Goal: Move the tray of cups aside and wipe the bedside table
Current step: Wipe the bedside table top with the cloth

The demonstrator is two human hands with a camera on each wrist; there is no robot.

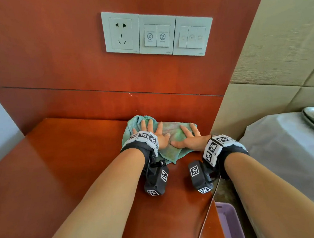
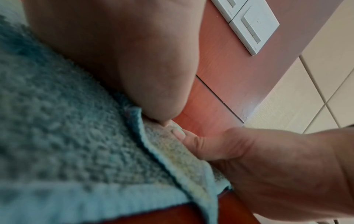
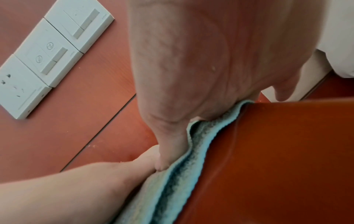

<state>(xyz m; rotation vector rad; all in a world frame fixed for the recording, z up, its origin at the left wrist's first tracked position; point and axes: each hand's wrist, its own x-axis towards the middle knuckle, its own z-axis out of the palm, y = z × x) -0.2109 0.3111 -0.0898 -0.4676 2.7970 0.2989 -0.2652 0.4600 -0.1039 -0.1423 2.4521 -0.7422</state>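
Green cloth (image 1: 174, 136) lies under left hand (image 1: 153, 133) and right hand (image 1: 190, 138), fingers straight, pressing flat on bedside table (image 1: 62, 162).

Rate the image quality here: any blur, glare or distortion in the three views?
Head view: sharp and evenly lit, wide-angle bending at the edges, soft sheen on the table. Left wrist view: the cloth and left hand are soft, too close to focus. Right wrist view: the right hand is slightly blurred, the switch panel skewed, no harsh glare.
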